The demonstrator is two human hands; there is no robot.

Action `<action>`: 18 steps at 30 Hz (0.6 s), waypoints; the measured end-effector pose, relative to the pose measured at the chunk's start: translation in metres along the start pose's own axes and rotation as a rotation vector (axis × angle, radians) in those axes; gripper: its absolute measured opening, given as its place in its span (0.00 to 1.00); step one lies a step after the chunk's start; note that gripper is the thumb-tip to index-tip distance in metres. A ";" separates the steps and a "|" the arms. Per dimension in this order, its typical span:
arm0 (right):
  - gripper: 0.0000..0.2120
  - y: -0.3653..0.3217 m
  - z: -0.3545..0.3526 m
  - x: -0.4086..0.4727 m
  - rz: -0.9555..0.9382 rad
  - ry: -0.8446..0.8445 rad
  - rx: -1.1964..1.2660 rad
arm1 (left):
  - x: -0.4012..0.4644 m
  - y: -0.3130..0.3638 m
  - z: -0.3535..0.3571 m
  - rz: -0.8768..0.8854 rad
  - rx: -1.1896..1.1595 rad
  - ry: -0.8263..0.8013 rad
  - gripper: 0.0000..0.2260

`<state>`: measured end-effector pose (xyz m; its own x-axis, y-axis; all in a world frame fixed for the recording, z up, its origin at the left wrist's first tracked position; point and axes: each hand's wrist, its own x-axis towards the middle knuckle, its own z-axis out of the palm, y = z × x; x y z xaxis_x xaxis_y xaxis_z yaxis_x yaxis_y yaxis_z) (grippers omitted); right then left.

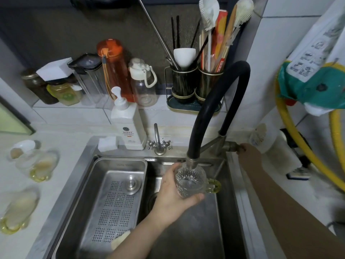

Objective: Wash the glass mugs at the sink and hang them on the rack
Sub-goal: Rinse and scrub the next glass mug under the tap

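Note:
My left hand point(172, 191) grips a textured glass mug point(190, 181) with a yellow handle point(213, 186), held upright over the sink point(186, 230) right under the black faucet spout point(192, 159). My right hand point(244, 149) reaches to the faucet's metal lever point(231, 146) at the sink's right rear; its fingers are mostly hidden behind the lever. Two more glass mugs with yellow handles lie on the white counter at the left, one at mid-left point(40, 166) and one near the lower left edge point(17, 212). No rack shows in this view.
A perforated steel drain tray point(113, 199) fills the sink's left half. A white soap pump bottle point(127, 120), a small tap point(158, 143), bottles and jars point(112, 70) and a utensil holder point(196, 85) stand behind. Yellow hoses point(302, 146) run along the right wall.

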<state>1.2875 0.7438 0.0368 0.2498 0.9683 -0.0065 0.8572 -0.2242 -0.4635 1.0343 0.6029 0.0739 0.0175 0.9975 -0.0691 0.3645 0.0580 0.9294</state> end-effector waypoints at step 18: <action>0.08 -0.064 -0.022 -0.130 0.060 -0.348 0.742 | 0.004 0.013 -0.023 0.016 -0.036 -0.184 0.39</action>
<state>1.2100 0.6302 0.0865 0.0275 0.9631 -0.2678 0.2952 -0.2638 -0.9183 1.0183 0.6090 0.0942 0.1943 0.9740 -0.1162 0.3295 0.0468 0.9430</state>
